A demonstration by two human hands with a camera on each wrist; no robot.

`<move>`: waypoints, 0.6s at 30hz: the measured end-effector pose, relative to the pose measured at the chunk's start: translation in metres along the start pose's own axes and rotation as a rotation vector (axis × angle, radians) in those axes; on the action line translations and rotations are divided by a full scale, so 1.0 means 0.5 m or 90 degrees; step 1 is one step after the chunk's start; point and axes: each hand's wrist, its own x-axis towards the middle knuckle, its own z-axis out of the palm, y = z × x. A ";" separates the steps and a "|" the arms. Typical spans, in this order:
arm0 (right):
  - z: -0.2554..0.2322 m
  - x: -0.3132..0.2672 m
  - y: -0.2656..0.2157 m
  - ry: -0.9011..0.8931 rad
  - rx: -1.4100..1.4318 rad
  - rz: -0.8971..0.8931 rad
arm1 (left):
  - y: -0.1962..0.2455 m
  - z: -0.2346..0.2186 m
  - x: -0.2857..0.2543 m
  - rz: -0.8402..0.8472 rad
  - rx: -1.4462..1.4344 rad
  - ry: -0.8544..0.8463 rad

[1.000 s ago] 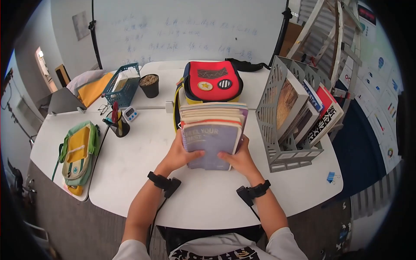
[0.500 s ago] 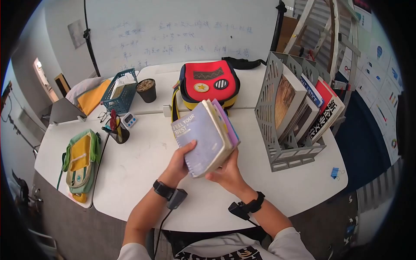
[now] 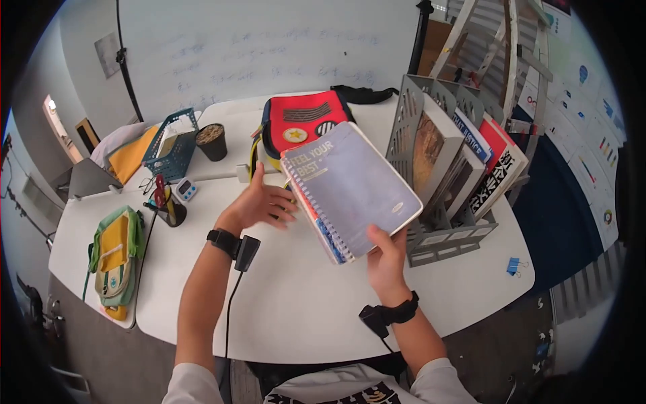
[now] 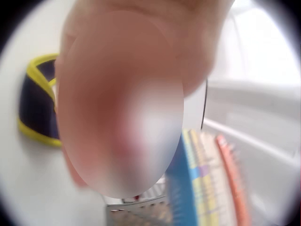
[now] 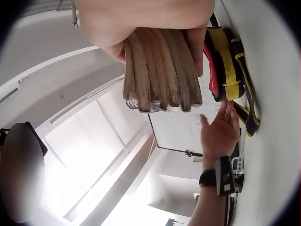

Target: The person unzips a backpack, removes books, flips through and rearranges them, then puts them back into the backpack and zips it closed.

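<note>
A thick stack of spiral notebooks [image 3: 356, 185], the top one with a purple-grey cover reading "FEEL YOUR BEST", is tilted above the table. My right hand [image 3: 387, 264] grips it at the near right edge, thumb on the cover and fingers underneath. In the right wrist view the worn page edges of several notebooks [image 5: 162, 70] sit between thumb and fingers. My left hand [image 3: 254, 205] is off the stack, fingers spread beside its spiral-bound side. Behind the stack lies a red backpack [image 3: 281, 124] with a star badge, partly covered by the notebooks.
To the right stands a grey file rack [image 3: 406, 128] holding books. A blue binder clip [image 3: 515, 266] lies near the right edge. On the left are a green and yellow bag [image 3: 116, 259], a pen holder [image 3: 175, 212], a small timer [image 3: 186, 189], a potted plant [image 3: 212, 145] and a blue basket [image 3: 168, 158].
The stack has turned from upright to tilted and shifted right in the right hand. The left hand has let go of it and moved left, its fingers spreading.
</note>
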 end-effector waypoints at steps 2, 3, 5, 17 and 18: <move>-0.012 -0.001 0.005 0.037 0.025 0.013 | 0.002 -0.012 0.073 0.131 0.246 0.412; -0.017 -0.002 0.008 0.037 0.021 0.004 | -0.001 -0.016 0.093 0.282 0.709 0.542; -0.022 0.005 0.012 0.061 0.046 -0.012 | 0.003 -0.004 0.105 0.491 0.912 0.465; -0.053 0.016 0.016 0.044 0.040 0.002 | 0.087 -0.016 0.188 0.445 0.689 0.327; -0.056 0.020 0.016 0.039 0.035 0.013 | 0.098 -0.029 0.183 0.472 0.696 0.386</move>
